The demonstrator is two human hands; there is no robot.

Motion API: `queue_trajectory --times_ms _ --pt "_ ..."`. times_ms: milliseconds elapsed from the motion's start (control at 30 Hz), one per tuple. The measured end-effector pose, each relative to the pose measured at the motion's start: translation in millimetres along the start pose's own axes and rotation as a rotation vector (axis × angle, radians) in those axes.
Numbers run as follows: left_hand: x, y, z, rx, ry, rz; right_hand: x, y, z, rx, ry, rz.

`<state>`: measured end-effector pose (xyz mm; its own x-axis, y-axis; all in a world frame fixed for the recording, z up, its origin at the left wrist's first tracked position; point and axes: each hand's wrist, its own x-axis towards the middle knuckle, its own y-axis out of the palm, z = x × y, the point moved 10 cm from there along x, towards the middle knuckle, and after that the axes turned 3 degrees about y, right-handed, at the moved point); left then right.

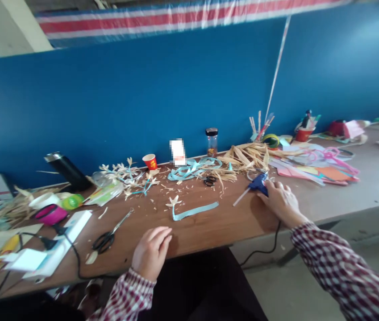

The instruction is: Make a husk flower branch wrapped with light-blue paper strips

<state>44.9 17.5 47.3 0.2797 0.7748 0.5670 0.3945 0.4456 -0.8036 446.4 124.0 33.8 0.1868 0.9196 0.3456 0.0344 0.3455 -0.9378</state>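
My right hand (281, 203) is on a blue hot glue gun (259, 183), its fingers bent around the handle end. A pale glue stick (241, 196) sticks out of the gun toward the lower left. My left hand (152, 252) rests at the table's front edge, fingers loosely stretched and side by side, with nothing visible in them. Just beyond it lies a cream husk flower (174, 202) whose stem is joined to a light blue strip (196, 211). Black-handled scissors (104, 241) lie to the left of that hand.
Dried husks (243, 158), blue ribbon coils (192, 169) and finished flowers (122, 174) line the back. A red paper cup (149, 161), a jar (211, 141) and a black flask (67, 171) stand there. A power strip (64, 245) with cords lies left; coloured paper (313, 171) lies right.
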Motion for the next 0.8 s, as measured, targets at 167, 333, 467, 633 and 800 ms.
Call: queue_trajectory --times_ms 167,333,467,633,800 --pt "5 23.3 -14 0.053 0.149 0.095 1 14 1 0.008 -0.058 0.016" --pt "4 32.4 -16 0.048 0.180 0.147 -2 1 -7 0.045 -0.028 -0.018" --pt "1 32.6 -12 0.046 0.138 0.141 4 -7 -20 0.186 0.031 -0.030" --pt "0 38.2 -13 0.050 0.182 0.155 13 -10 -27 0.303 0.041 -0.032" --pt "-4 47.8 -13 0.075 0.254 0.170 14 -26 -48 0.717 0.140 -0.181"
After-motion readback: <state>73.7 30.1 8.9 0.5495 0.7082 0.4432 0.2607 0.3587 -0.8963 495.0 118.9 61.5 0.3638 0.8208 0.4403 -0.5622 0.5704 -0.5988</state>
